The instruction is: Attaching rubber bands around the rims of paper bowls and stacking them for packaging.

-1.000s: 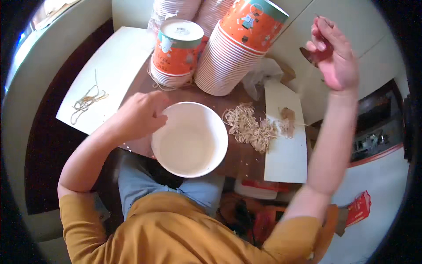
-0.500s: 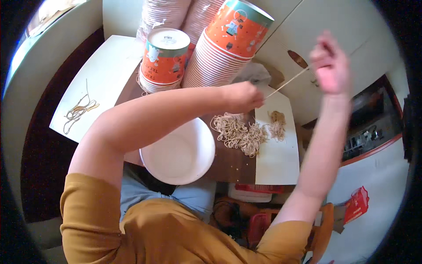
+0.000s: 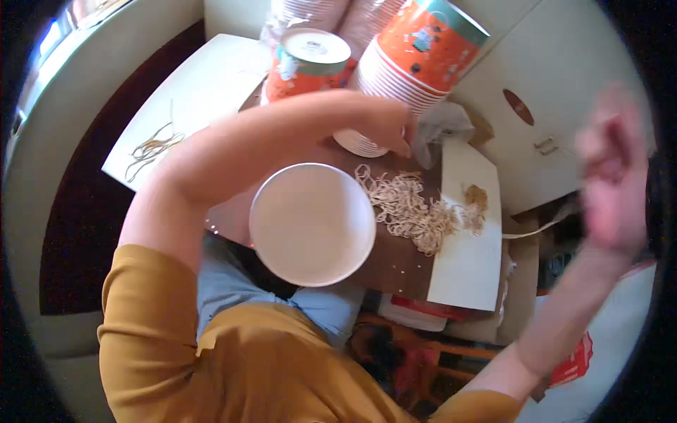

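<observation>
My left hand (image 3: 391, 125), fingers curled in, is in front of a tall leaning stack of orange and green paper buckets (image 3: 430, 42). No strand shows plainly at its fingertips. Out to the right, my right hand (image 3: 612, 166) is raised and smeared by motion, its fingers partly bent. Below and left of it, a pale cord-like strand (image 3: 539, 231) curves away from the table; whether it reaches the hand I cannot tell. A heap of beige cords (image 3: 405, 204) lies on the brown tabletop and spills onto its white right end. An open white bucket (image 3: 363, 197) stands nearest my lap.
A shorter stack of upturned buckets (image 3: 314, 60) stands at the back, before plastic-wrapped stacks (image 3: 307, 13). A loose tangle of thin cords (image 3: 155, 148) lies on the white left panel. A grey plastic bag (image 3: 441, 130) sits behind the heap; white cabinet doors (image 3: 557, 77) rise beyond.
The strand stretched between my hands no longer spans them. My right hand has swung outward and down to the right; my left hand has stayed over the table. The whole view has shifted somewhat.
</observation>
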Demonstrator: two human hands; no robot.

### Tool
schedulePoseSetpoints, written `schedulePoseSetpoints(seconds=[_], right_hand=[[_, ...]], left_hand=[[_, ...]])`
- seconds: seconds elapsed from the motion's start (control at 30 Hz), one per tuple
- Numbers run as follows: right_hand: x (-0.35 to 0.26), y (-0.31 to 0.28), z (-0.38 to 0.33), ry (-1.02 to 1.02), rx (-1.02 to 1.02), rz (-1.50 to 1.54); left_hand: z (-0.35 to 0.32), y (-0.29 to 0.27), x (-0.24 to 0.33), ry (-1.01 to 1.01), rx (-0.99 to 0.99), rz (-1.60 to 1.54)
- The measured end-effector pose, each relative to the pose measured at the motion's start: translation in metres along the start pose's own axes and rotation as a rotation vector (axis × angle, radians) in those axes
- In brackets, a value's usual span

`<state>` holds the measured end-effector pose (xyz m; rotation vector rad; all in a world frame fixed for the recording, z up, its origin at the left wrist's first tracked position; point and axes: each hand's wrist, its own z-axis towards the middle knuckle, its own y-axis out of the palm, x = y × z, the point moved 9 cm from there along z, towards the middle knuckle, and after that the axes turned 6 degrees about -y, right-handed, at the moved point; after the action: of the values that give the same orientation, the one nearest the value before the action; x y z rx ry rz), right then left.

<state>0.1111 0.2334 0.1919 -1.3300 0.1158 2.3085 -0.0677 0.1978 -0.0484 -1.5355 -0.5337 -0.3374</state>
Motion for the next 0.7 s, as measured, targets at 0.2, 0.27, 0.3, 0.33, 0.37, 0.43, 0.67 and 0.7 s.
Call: schedulePoseSetpoints(seconds=[0.2,0.27,0.3,0.33,0.37,0.43,0.67,0.7], right_hand=[[0.204,0.192,-0.111,0.638,-0.252,0.247],[0.232,0.209,-0.125,0.712,-0.356,0.106],[0.245,0.217,-0.128,0.638,-0.401,0.017],[0.253,0.223,-0.129,0.563,-0.441,-0.076],[0.255,0.226,-0.127,0.576,-0.443,-0.086],[0.255,0.227,-0.113,0.472,-0.357,-0.070],[0.255,0.230,-0.117,0.536,-0.350,-0.175],[0.253,0.230,-0.116,0.479,-0.332,-0.152]], left_hand=[[-0.160,0.001,-0.047,-0.227,0.075,-0.245],[-0.189,0.021,-0.063,-0.324,0.185,-0.349],[-0.203,0.029,-0.066,-0.372,0.267,-0.420],[-0.212,0.038,-0.067,-0.389,0.285,-0.519],[-0.218,0.048,-0.066,-0.431,0.261,-0.655],[-0.229,0.057,-0.058,-0.473,0.255,-0.838],[-0.233,0.073,-0.070,-0.460,0.361,-1.132],[-0.233,0.070,-0.070,-0.450,0.386,-1.070]])
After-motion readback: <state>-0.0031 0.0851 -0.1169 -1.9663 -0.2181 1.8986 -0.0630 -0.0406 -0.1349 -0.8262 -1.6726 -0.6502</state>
